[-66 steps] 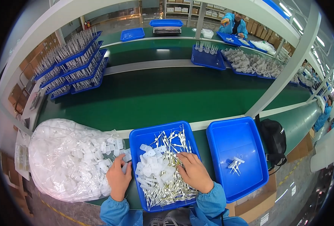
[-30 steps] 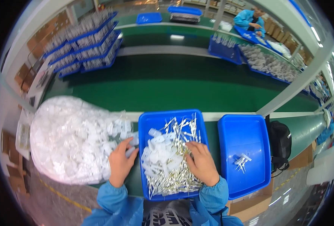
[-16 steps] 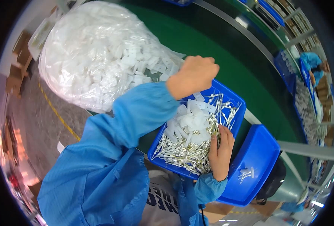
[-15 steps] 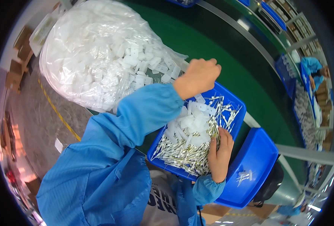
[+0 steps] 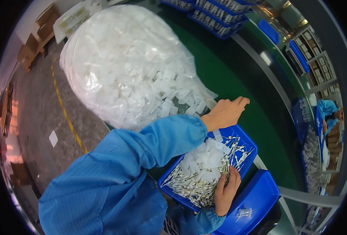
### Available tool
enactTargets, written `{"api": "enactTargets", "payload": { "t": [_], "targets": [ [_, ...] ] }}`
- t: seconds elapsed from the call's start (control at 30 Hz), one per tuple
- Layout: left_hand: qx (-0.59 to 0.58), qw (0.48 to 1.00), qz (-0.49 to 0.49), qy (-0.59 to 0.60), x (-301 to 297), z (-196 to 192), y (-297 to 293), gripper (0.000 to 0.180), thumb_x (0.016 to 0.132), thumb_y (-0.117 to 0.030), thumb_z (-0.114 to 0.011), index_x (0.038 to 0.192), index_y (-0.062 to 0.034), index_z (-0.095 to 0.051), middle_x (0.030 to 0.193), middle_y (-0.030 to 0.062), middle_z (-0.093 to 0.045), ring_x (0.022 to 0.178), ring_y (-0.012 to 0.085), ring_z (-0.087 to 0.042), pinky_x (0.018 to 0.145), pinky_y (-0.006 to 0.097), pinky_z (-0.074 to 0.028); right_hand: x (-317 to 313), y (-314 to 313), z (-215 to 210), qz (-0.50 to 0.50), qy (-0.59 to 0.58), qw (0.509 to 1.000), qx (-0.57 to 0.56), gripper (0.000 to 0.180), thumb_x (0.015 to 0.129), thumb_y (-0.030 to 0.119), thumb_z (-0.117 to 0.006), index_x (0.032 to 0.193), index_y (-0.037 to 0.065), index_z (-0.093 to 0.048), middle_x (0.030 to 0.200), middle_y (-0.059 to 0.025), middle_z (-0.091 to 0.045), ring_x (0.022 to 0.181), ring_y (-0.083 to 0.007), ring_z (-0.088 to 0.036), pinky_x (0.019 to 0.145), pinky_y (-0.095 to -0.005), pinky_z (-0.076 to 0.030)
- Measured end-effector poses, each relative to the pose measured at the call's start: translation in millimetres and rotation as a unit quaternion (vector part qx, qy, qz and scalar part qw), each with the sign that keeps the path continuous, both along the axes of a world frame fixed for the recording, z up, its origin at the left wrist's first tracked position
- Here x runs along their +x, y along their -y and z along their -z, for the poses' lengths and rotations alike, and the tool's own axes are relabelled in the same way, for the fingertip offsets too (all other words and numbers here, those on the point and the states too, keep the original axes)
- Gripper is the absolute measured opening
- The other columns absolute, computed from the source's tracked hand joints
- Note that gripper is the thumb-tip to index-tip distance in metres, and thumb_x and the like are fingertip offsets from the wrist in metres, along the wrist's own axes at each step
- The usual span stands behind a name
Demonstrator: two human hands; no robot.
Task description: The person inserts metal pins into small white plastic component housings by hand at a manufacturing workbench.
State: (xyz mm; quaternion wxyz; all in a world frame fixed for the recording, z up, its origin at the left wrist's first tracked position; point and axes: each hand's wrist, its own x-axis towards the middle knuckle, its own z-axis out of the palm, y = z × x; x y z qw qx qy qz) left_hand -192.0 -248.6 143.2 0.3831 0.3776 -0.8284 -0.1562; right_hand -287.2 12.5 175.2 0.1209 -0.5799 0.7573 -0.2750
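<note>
**Left hand at the bag mouth, right hand in the tray of pins**

You sit at a long green belt [image 5: 236,82] that runs away toward the upper right, with a grey speckled floor [image 5: 36,113] and a yellow line on your left. Blue bins [image 5: 216,15] of parts stand in rows along the far side, and another person in blue [image 5: 327,111] works far off at the right edge.

Your left hand [image 5: 225,112] reaches out over the belt with its fingers curled loosely together, right at the mouth of the big clear bag [image 5: 126,66] of white plastic pieces; you cannot tell whether it grips anything. Your right hand [image 5: 225,192] rests on the near rim of the blue tray [image 5: 248,160], fingers bent down into the metal pins [image 5: 193,184], and whether any are pinched cannot be told.

White plastic pieces [image 5: 204,158] lie heaped in that tray beside the pins. A second blue tray [image 5: 259,196] sits touching it on your right, holding a few small parts [image 5: 244,213]. A white paper slip [image 5: 53,138] lies on the floor.
</note>
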Motion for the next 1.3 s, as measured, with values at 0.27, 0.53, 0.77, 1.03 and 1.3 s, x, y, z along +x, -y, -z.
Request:
{"api": "enactTargets", "payload": {
  "t": [0.27, 0.53, 0.77, 1.03, 1.3],
  "targets": [
    [0.029, 0.994, 0.079, -0.066, 0, -19, -6, 0.029, 0.095, -0.014, -0.056, 0.123, -0.0098, -0.052, 0.105, 0.0135, -0.064, 0.077, 0.0378, -0.066, 0.065, 0.046, -0.054, -4, 1, -5, -0.006, 0.001, 1.000, -0.017, 0.034, 0.091, 0.007, -0.058, 0.124, -0.004, -0.057, 0.125, -0.0202, -0.055, 0.115, -0.0371, -0.051, 0.101, -0.0417, -0.040],
    [-0.056, 0.986, 0.114, -0.111, 1, -29, -6, 0.026, 0.095, -0.012, -0.054, 0.120, -0.0120, -0.055, 0.104, 0.0131, -0.063, 0.072, 0.0371, -0.066, 0.061, 0.046, -0.053, -6, -1, -1, -0.001, -0.003, 0.998, -0.055, 0.035, 0.089, 0.007, -0.061, 0.123, -0.001, -0.059, 0.122, -0.0198, -0.057, 0.113, -0.0382, -0.052, 0.098, -0.0424, -0.042],
    [-0.045, 0.982, 0.165, -0.075, -3, -24, -17, 0.026, 0.091, -0.014, -0.062, 0.116, -0.0108, -0.059, 0.098, 0.0137, -0.068, 0.082, 0.0346, -0.068, 0.069, 0.041, -0.054, -7, -15, 8, 0.014, -0.014, 0.995, -0.096, 0.035, 0.088, 0.013, -0.063, 0.121, -0.001, -0.059, 0.120, -0.0174, -0.058, 0.110, -0.0364, -0.054, 0.096, -0.0423, -0.045],
    [-0.055, 0.975, 0.191, -0.097, -17, -26, -23, 0.017, 0.086, -0.015, -0.069, 0.101, -0.0067, -0.066, 0.093, 0.0124, -0.070, 0.085, 0.0323, -0.068, 0.075, 0.038, -0.053, -22, -19, 29, -0.019, -0.061, 0.989, -0.137, 0.027, 0.087, 0.012, -0.062, 0.110, -0.002, -0.062, 0.111, -0.0188, -0.060, 0.101, -0.0378, -0.055, 0.090, -0.0439, -0.045],
    [0.030, 0.954, 0.249, 0.167, -35, -82, 16, 0.037, 0.088, -0.030, -0.054, 0.111, -0.0072, -0.072, 0.118, 0.0191, -0.067, 0.115, 0.0363, -0.062, 0.097, 0.045, -0.050, -25, 8, 47, -0.040, -0.120, 0.979, -0.161, 0.026, 0.091, 0.013, -0.062, 0.112, -0.002, -0.064, 0.109, -0.0212, -0.063, 0.101, -0.0395, -0.057, 0.088, -0.0439, -0.046]
  ]
}}
